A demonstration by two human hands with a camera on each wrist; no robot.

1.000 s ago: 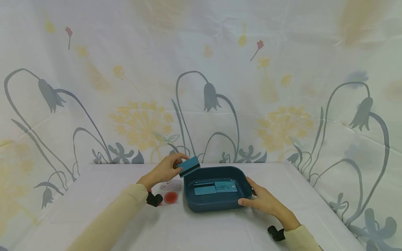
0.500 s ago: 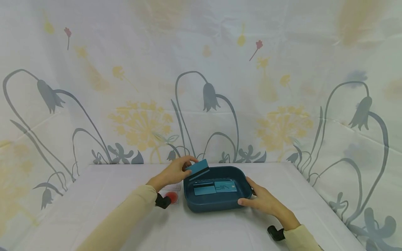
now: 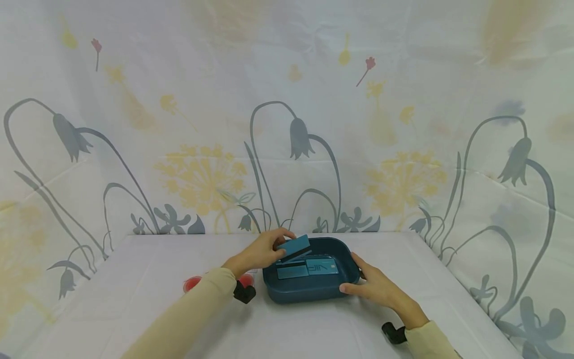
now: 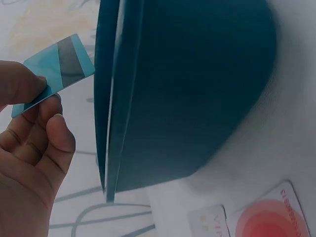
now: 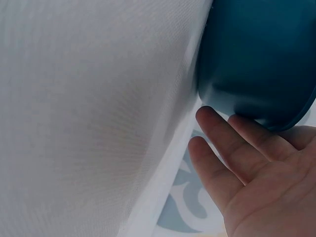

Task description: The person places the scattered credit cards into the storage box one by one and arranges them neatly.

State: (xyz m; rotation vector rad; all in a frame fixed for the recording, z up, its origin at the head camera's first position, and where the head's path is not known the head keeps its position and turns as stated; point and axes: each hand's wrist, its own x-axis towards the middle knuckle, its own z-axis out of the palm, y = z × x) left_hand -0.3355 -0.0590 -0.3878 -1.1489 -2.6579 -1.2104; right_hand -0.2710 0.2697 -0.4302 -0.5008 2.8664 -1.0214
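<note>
A blue card (image 3: 294,248) with a dark stripe is pinched between the thumb and fingers of my left hand (image 3: 260,253). It is tilted above the left part of a dark blue plastic box (image 3: 309,295). Inside the box lie a striped card (image 3: 292,270) and, beside it, a card marked VIP (image 3: 324,267). My right hand (image 3: 374,285) holds the box's right end, thumb at the near rim and fingers at the side. In the right wrist view, several fingers (image 5: 242,148) stretch out beneath the box wall.
On the white-covered table (image 3: 314,331), left of the box, lie a card with a red circle (image 4: 269,222) and a pale card lettered VIP (image 4: 210,222). My left sleeve partly hides cards there. A flower-printed cloth (image 3: 287,124) hangs behind.
My left hand has moved right with the blue card, from the box's left edge to above its inside. The right hand and the box have stayed in place.
</note>
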